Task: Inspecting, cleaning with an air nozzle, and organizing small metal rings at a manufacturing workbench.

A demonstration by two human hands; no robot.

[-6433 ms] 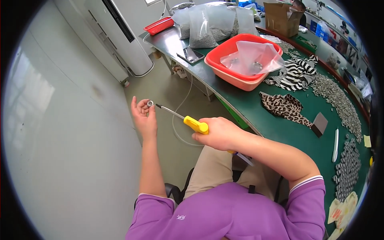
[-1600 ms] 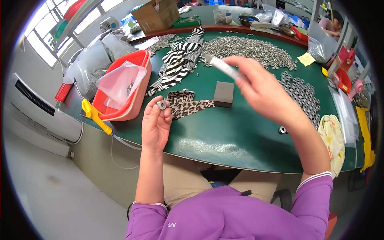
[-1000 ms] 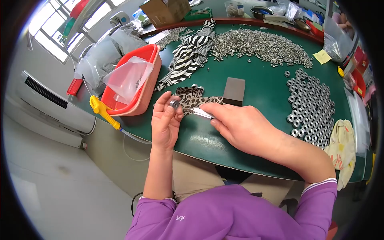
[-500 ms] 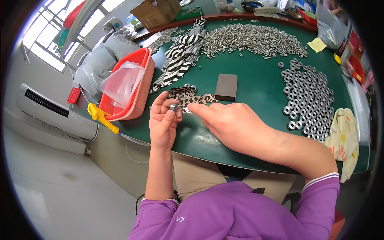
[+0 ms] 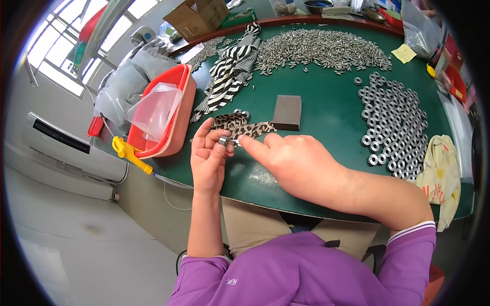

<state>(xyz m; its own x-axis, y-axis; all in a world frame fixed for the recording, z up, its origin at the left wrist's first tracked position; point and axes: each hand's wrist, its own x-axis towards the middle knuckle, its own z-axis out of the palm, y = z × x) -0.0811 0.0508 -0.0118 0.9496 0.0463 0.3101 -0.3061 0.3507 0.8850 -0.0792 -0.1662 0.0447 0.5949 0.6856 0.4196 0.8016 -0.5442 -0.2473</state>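
My left hand point(image 5: 208, 166) is raised over the near edge of the table, pinching a small steel ring point(image 5: 223, 141) between thumb and fingers. From the right, my right hand point(image 5: 301, 166) closes around a slim metal tool point(image 5: 235, 143) whose tip meets the ring; most of the tool is hidden by the fingers. Just beyond both hands lies a leopard-print cloth point(image 5: 258, 128), with a couple of rings beside it. A dark grey rectangular block point(image 5: 287, 111) sits behind my right hand.
Many steel rings point(image 5: 393, 122) cover the right side of the green table point(image 5: 326, 104). Small metal pins point(image 5: 321, 48) form a far heap. A striped cloth point(image 5: 227, 69), red basket point(image 5: 176, 120) and yellow-handled air gun point(image 5: 127, 151) lie left; a pale cloth point(image 5: 441, 178) hangs over the right edge.
The ring in my left hand has tilted a little. My right hand has dipped slightly, its index finger straighter along the tool. The view has shifted slightly.
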